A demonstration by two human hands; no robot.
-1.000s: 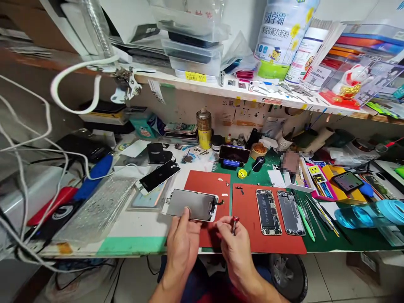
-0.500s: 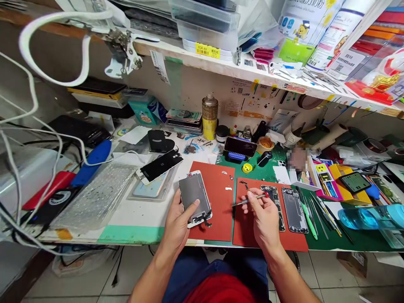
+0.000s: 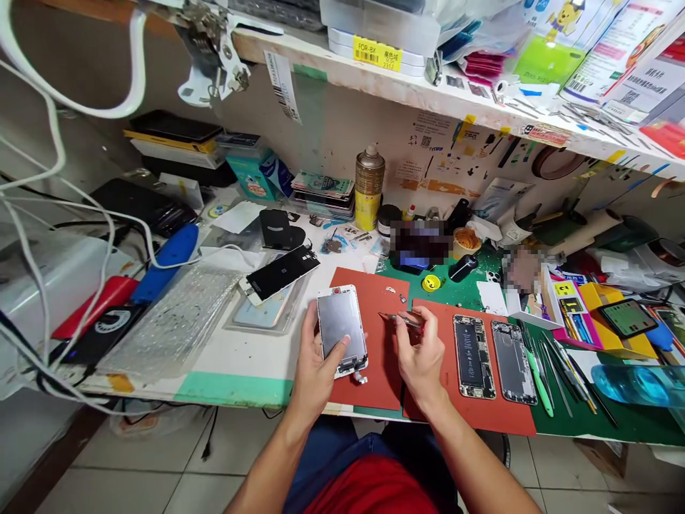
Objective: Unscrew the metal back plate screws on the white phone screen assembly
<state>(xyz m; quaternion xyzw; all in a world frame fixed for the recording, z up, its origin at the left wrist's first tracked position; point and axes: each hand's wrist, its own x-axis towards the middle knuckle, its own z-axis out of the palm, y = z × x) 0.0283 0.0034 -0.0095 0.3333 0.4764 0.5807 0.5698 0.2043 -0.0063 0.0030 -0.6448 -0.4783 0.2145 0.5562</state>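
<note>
My left hand (image 3: 317, 360) grips a phone screen assembly (image 3: 340, 325) by its left edge, thumb across its grey metal back. A short flex cable hangs off its lower end. In my right hand (image 3: 422, 350) is a small screwdriver (image 3: 404, 320) with a red end, held between thumb and fingers, its tip pointing left toward the screen but apart from it. Both hands are over red mats (image 3: 381, 357). To the right lie an opened phone (image 3: 474, 357) with its battery and board showing, and an empty-looking phone back housing (image 3: 514, 363).
Another phone screen (image 3: 281, 275) rests on a plastic case at left, beside bubble wrap (image 3: 165, 328). Tweezers and a green pry tool (image 3: 539, 382) lie at right, near a blue bottle (image 3: 636, 385). A spray can (image 3: 369, 187) stands behind, under a shelf (image 3: 374, 89).
My right hand has moved left with the screwdriver, closer to the screen, uncovering the opened phone. A small dark flex part that was near the right hand's fingers is out of sight. The view has shifted.
</note>
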